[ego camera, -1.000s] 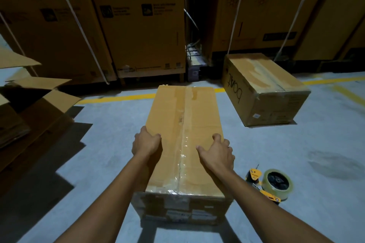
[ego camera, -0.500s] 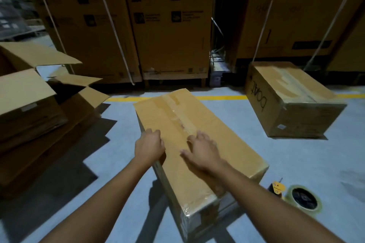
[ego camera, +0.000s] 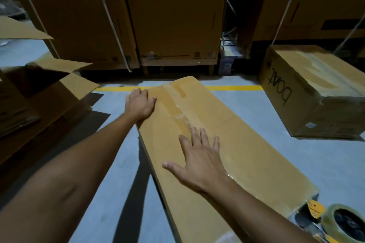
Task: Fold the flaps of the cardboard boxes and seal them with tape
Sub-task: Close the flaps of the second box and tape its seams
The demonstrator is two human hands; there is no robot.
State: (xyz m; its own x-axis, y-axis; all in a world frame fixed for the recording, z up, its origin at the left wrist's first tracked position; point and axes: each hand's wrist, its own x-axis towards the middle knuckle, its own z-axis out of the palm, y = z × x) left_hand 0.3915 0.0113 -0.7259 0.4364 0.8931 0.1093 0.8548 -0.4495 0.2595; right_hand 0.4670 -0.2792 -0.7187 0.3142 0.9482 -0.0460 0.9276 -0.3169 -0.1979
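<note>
A long cardboard box lies on the grey floor in front of me, turned at an angle, its top flaps closed with clear tape along the seam. My left hand rests on the box's far left corner, its fingers over the top edge. My right hand lies flat on the top beside the taped seam, fingers spread. A yellow tape dispenser with a roll of clear tape sits on the floor at the box's near right corner.
An open box with raised flaps stands at the left. A sealed box marked with handwriting sits at the right. Tall strapped cartons line the back behind a yellow floor line.
The box has swung further round, its near end going right. My left hand slid up to the far left corner. My right hand spread flat on the top.
</note>
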